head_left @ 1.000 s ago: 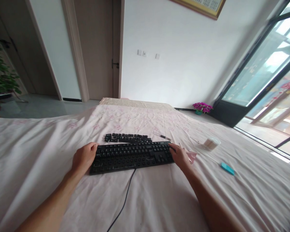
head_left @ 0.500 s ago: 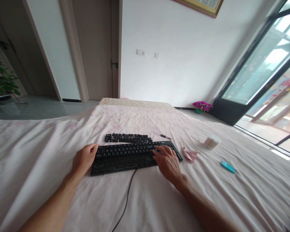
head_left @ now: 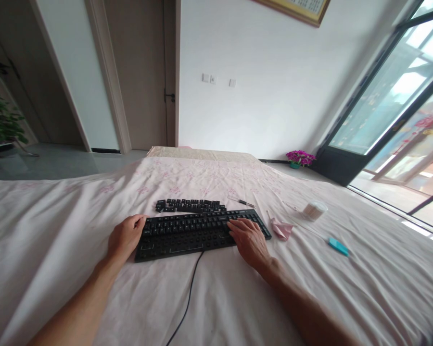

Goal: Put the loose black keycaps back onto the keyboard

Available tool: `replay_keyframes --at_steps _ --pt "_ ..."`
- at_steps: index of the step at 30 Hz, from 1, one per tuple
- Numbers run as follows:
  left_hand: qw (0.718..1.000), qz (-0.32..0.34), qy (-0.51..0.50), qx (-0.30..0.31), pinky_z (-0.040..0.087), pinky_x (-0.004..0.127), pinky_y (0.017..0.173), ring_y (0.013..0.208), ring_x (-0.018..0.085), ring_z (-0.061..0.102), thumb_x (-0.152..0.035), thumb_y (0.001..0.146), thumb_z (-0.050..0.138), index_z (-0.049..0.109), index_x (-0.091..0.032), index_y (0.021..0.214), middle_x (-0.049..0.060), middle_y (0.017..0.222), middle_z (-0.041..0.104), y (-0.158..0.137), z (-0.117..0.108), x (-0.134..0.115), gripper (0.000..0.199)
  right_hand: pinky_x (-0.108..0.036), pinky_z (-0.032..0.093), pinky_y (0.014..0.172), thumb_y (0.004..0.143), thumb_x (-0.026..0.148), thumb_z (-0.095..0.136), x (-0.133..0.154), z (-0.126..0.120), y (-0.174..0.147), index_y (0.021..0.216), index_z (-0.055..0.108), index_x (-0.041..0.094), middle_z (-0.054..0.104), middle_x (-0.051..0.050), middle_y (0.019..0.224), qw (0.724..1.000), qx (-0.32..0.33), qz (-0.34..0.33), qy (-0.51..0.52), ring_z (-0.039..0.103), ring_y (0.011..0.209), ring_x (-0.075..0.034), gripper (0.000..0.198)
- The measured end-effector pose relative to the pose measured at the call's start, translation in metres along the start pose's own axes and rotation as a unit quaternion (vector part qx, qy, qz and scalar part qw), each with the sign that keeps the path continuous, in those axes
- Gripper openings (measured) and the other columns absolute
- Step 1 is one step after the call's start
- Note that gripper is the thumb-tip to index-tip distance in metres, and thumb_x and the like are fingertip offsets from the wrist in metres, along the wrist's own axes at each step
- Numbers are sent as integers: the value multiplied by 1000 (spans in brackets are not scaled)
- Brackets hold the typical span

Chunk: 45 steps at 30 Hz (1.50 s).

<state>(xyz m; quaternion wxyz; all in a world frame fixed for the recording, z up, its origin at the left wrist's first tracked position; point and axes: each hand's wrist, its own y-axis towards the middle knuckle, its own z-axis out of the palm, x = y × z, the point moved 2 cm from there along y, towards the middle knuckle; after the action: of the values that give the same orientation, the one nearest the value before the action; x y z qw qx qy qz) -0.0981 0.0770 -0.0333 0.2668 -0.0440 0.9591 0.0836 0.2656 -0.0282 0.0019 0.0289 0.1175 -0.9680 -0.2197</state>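
A black computer keyboard (head_left: 187,235) lies on the bedsheet, its lower rows bare of keycaps and its upper rows still covered. My left hand (head_left: 126,235) is closed round the keyboard's left end, thumb and fingers at the upper corner. Over the right part of the keyboard my right hand (head_left: 248,240) lies palm down, fingers stretched out across the keys. Just behind the keyboard sits a group of loose black keycaps (head_left: 191,206). From the keyboard's front edge a black cable (head_left: 189,295) runs toward me.
A thin dark-handled tool (head_left: 246,203) lies behind the keyboard. To the right are a pink cloth (head_left: 282,229), a round tub of cotton swabs (head_left: 314,210) and a turquoise object (head_left: 338,246). The pale floral sheet (head_left: 104,197) is wrinkled.
My right hand's fingers have shifted slightly left and lie flatter on the keys. My left hand stays on the keyboard's left end. The view has turned slightly.
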Motion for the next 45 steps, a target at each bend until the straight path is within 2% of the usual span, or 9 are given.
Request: replay_keyframes --at_steps 14,27,36,45 --pt "1000 -1 -7 2 38 25 65 91 22 64 -51 88 38 68 -29 107 4 109 71 0 0 2 42 -39 38 94 92 30 49 -4 4 -3 117 64 31 62 -2 123 1000 -11 10 7 49 116 -23 29" --pt "1000 -8 -1 3 39 25 63 88 23 63 -52 87 38 68 -30 105 3 105 71 0 -1 0 42 -36 38 95 95 32 44 -20 6 -8 118 63 29 64 -1 119 996 -50 62 44 50 112 -20 31" --pt "998 -8 -63 -2 40 23 68 88 21 63 -53 88 37 69 -29 104 2 99 72 1 -1 9 43 -37 39 94 95 32 43 -25 11 -6 119 63 29 65 -2 117 995 -58 67 41 51 111 -21 32" --pt "999 -3 -36 -2 36 23 64 83 20 62 -51 90 34 69 -26 99 5 96 72 -3 -5 1 44 -38 40 93 94 32 43 -25 14 -4 119 63 29 66 -2 116 996 -63 57 34 52 110 -21 32"
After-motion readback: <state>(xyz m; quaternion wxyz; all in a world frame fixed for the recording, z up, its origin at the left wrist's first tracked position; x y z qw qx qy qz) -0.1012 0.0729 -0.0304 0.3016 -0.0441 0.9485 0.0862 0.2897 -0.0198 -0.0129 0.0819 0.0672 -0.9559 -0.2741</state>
